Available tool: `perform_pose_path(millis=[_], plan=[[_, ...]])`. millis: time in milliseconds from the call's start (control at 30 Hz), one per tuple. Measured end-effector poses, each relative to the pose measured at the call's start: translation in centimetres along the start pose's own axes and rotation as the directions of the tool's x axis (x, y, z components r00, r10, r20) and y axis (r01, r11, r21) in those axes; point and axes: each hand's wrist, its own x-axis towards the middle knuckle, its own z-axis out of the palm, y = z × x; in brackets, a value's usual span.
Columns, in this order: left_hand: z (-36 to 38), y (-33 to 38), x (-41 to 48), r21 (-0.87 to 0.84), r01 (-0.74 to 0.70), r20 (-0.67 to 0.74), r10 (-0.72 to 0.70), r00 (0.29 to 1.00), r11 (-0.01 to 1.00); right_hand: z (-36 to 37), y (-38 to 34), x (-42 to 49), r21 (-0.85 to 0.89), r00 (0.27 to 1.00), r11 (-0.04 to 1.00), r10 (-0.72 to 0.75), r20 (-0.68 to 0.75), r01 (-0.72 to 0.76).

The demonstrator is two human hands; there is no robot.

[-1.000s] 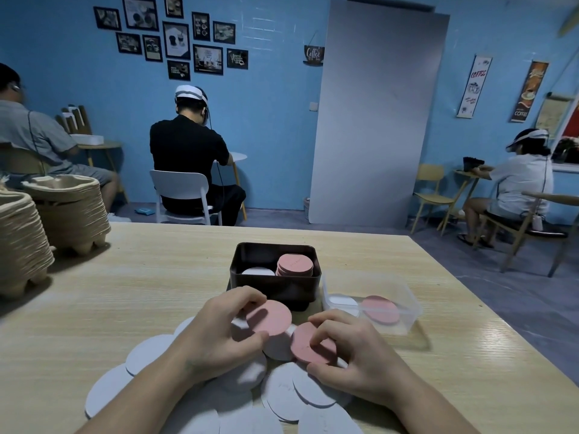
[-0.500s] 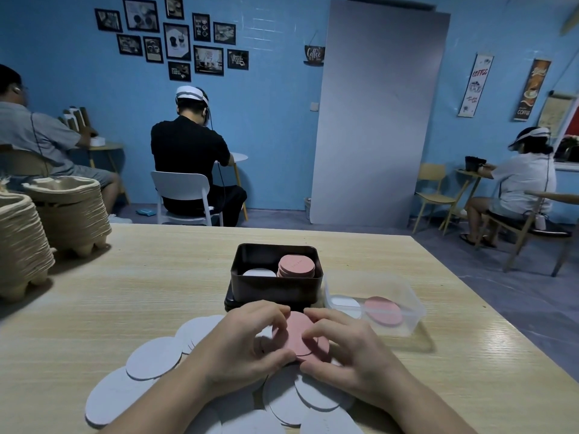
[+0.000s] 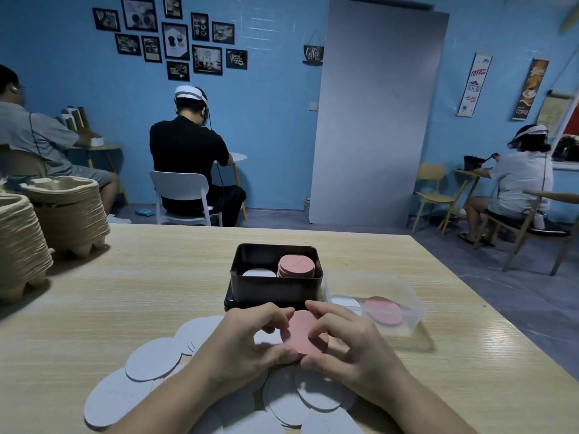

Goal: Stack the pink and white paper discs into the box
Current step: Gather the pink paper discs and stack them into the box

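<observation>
A small stack of pink paper discs (image 3: 302, 335) is held between both hands, just in front of the black box (image 3: 272, 289) and slightly above the wooden table (image 3: 141, 277). The stack is pinched at its rim from one side by the left hand (image 3: 247, 343) and from the other by the right hand (image 3: 351, 349). On each hand the thumb is set at the near edge and the fingertips are curled narrowly over the far edge. Nothing else is held.

Inside the box, a taller pink pile (image 3: 296, 266) is seen on the right and a lower white pile (image 3: 258, 273) on the left. Many loose white paper discs (image 3: 153, 358) are spread, overlapping, on the table under and to the left of the hands. One pink and one white disc are lying in a clear plastic tub (image 3: 407, 296) just beside the box.

The discs are judged to be very light, thin and somewhat stiff, yet easily bent or creased if squeezed across the face. Their smooth faces are likely to slide, so a stack may fan out. The rim is best taken at opposite points with light pressure, so that the edges are kept squared.
</observation>
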Motion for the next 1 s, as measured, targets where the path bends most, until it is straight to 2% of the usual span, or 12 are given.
perform_pose_path(millis=[233, 433, 567, 833, 1000], plan=[[0.1, -0.3, -0.1, 0.023, -0.042, 0.027, 0.041, 0.999, 0.999, 0.1, 0.0, 0.1, 0.030, 0.999, 1.000, 0.005, 0.044, -0.006], [-0.3, -0.3, -0.1, 0.066, -0.058, 0.107, 0.050, 0.993, 0.996, 0.0, 0.1, -0.1, 0.070, 0.999, 0.998, -0.001, 0.033, -0.001], [-0.4, -0.1, -0.2, 0.055, -0.056, 0.115, 0.049, 0.992, 0.997, 0.2, 0.2, 0.0, -0.003, 0.998, 1.000, -0.013, 0.055, 0.013], [-0.8, 0.6, -0.2, 0.211, -0.167, 0.149, 0.137, 0.979, 0.963, 0.5, 0.1, 0.0, -0.105, 0.995, 0.992, -0.054, 0.085, 0.063], [-1.4, 1.1, 0.0, 0.177, -0.185, 0.125, 0.165, 0.978, 0.967, 0.0, -0.5, 0.8, -0.116, 0.995, 0.990, -0.076, 0.066, 0.083]])
